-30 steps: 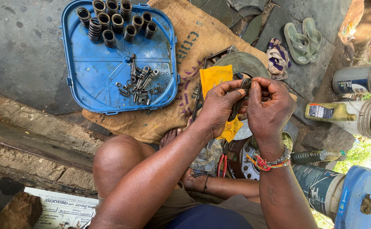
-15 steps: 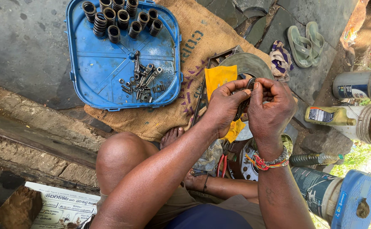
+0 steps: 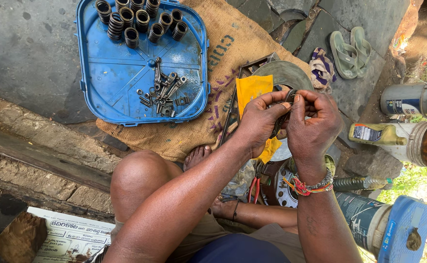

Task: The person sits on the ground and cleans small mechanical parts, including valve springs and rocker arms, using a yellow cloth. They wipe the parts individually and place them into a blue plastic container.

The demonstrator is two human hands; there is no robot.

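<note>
Two hands meet over a burlap sack [image 3: 223,68]: the left hand [image 3: 262,122] and right hand [image 3: 316,126] both pinch one small dark metal part [image 3: 287,100] (details unclear). A blue tray [image 3: 111,83] holds ten coil springs [image 3: 138,22]. Since half a second ago, the grip is unchanged, wrists bent inward.

Ring: we see dull dark metal, the ring [image 3: 282,114] pinched between our left hand [image 3: 260,122] and right hand [image 3: 313,126].
Tray: scuffed matt blue plastic, the tray [image 3: 111,83] lying left of our hands.
Sack: coarse brown woven sack [image 3: 233,44] under them.
Rag: soft yellow rag [image 3: 252,87] beside our left hand.
</note>
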